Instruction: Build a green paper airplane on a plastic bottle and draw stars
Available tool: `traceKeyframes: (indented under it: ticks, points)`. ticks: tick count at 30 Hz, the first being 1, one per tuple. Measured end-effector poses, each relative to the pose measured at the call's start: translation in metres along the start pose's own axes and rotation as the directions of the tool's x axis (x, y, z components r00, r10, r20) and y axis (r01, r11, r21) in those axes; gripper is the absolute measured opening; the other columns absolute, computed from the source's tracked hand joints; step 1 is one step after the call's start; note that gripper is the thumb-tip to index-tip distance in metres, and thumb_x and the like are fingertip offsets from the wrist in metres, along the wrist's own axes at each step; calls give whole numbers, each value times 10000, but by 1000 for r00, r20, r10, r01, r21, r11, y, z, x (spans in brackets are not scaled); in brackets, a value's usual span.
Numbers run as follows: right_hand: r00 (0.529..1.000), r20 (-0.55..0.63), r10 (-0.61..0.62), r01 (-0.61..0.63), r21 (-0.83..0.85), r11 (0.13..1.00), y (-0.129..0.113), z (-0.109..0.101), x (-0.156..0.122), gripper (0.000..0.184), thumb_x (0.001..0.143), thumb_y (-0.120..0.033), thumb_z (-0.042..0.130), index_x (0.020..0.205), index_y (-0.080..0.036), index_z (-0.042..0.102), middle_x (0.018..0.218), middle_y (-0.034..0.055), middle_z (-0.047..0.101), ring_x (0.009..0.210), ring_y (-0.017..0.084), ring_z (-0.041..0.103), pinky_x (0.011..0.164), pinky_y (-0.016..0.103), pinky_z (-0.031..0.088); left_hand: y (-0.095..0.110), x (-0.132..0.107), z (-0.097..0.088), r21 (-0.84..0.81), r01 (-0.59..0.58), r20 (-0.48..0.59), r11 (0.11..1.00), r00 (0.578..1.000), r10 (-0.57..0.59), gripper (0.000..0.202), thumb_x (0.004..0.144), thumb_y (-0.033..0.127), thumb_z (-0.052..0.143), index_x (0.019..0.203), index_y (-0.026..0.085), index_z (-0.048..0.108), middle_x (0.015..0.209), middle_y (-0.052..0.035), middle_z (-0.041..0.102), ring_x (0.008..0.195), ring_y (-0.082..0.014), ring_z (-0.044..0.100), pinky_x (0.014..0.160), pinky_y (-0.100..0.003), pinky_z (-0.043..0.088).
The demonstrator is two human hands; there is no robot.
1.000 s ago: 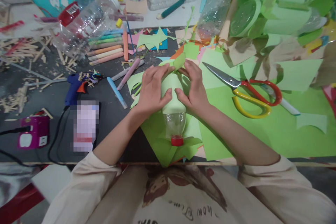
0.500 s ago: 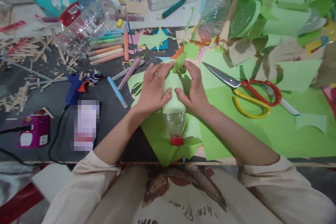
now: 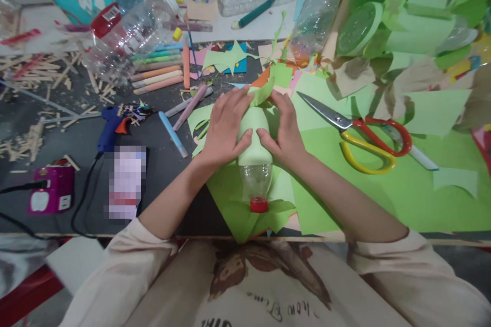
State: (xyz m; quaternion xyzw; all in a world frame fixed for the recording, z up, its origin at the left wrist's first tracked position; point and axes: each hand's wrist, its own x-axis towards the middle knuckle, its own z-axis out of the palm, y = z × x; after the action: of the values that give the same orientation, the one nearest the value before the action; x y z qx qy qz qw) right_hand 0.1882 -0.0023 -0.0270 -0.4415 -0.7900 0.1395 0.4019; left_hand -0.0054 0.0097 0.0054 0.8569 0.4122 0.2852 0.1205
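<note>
A clear plastic bottle (image 3: pixel 256 178) with a red cap (image 3: pixel 259 205) lies on green paper, its cap towards me. Light green paper (image 3: pixel 254 135) covers its body. My left hand (image 3: pixel 227 127) is curved round the left side, thumb on top of the paper. From the right, my right hand (image 3: pixel 284 125) grips the other side in the same way, the thumbs a little apart. At the far end, a green paper leaf (image 3: pixel 263 93) sticks up between my fingers. The bottle's far end is partly hidden by the hands and this leaf.
Scissors (image 3: pixel 358 130) lie open right of my hands on green paper (image 3: pixel 326 194). To the left are felt pens (image 3: pixel 172 134), a blue glue gun (image 3: pixel 109 127), a phone (image 3: pixel 126 181) and a purple box (image 3: pixel 51 189). Clear bottles (image 3: pixel 134 36) and paper-covered ones (image 3: pixel 406 28) stand farther back.
My left fingers have shifted slightly along the bottle's far end, and the green leaf there is bent a little more to the right. Both hands stay on the bottle.
</note>
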Motion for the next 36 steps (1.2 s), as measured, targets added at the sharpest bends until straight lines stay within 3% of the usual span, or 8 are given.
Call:
traceKeyframes:
  ticks: [7, 12, 19, 23, 29, 36]
  points:
    - [998, 66, 9, -10, 3, 1000, -5, -3, 2, 637, 1002, -543, 297, 1538, -303, 52, 1526, 159, 471, 1485, 318, 404, 1222, 656, 280, -3, -5, 5, 18, 57, -27, 998, 998, -57, 676, 973, 667, 202, 1496, 241, 237, 1404, -171, 571, 1359, -301, 521, 1198, -532, 329]
    - [998, 68, -17, 15, 24, 1000, -7, -4, 4, 613, 1002, -487, 338, 1541, -288, 125, 1533, 125, 507, 1490, 280, 400, 1237, 622, 276, -4, -5, 4, 22, 38, -50, 999, 998, -37, 651, 972, 662, 231, 1471, 244, 244, 1400, -164, 573, 1338, -303, 539, 1196, -519, 335]
    - [994, 112, 1, 1, -17, 1000, -7, -5, 6, 595, 1006, -544, 274, 1539, -288, 204, 1523, 118, 505, 1482, 282, 397, 1248, 632, 255, -4, -7, 5, 49, 67, -70, 997, 996, -64, 651, 967, 677, 232, 1462, 254, 240, 1384, -162, 579, 1315, -298, 562, 1169, -518, 369]
    - [993, 116, 36, -33, -23, 999, -9, -6, 6, 599, 1007, -575, 253, 1544, -311, 269, 1520, 98, 496, 1482, 282, 385, 1253, 627, 252, -5, -7, 6, 51, 18, -101, 999, 995, -13, 609, 987, 628, 264, 1461, 249, 216, 1380, -162, 586, 1305, -287, 574, 1173, -506, 367]
    - [999, 46, -4, 6, -48, 999, -3, -5, 5, 642, 1001, -610, 236, 1568, -312, 185, 1569, 116, 402, 1495, 304, 354, 1219, 640, 286, -7, -6, 8, 19, -38, -163, 999, 986, 41, 591, 980, 608, 343, 1446, 256, 258, 1345, -136, 614, 1262, -290, 601, 1180, -500, 356]
    - [997, 80, 9, -4, -65, 998, 0, -7, 5, 562, 999, -603, 259, 1485, -343, 368, 1617, 73, 319, 1523, 337, 280, 1218, 649, 255, -5, -6, 6, 46, -16, -133, 999, 991, 22, 558, 991, 610, 291, 1413, 245, 315, 1319, -141, 622, 1260, -289, 595, 1176, -499, 365]
